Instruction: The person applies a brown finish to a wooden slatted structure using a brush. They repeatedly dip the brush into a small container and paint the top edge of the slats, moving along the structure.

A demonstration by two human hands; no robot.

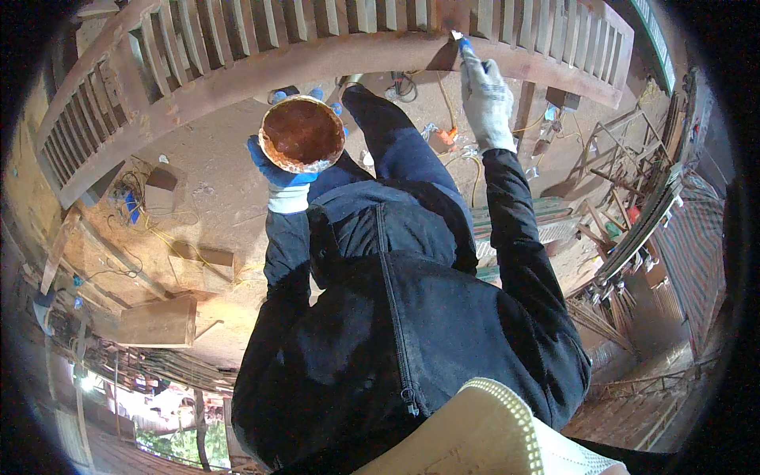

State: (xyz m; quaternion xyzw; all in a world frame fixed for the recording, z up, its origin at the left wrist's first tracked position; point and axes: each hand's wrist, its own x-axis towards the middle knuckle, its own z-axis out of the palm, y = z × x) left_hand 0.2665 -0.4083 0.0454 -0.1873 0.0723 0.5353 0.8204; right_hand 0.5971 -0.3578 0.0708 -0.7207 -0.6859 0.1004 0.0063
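Note:
My left hand (279,176), in a white and blue glove, is closed round a round bowl (337,161). Reddish-brown paste (302,133) coats its inside, and smears mark the rim. Stretched out ahead, my right hand (486,99) wears a similar glove. Its fingers are closed on a small pale-tipped tool (457,36), mostly hidden, whose kind I cannot make out. The tip is at the lower rail of a curved, slatted wooden panel (348,57), near a darker brown patch (445,55).
Under the panel, cables and an orange tool (447,136) lie on the dusty floor. Wooden blocks (162,180) and a box-shaped wooden piece (158,321) are at left. Wooden frames (625,158) and a striped sheet (689,253) stand at right.

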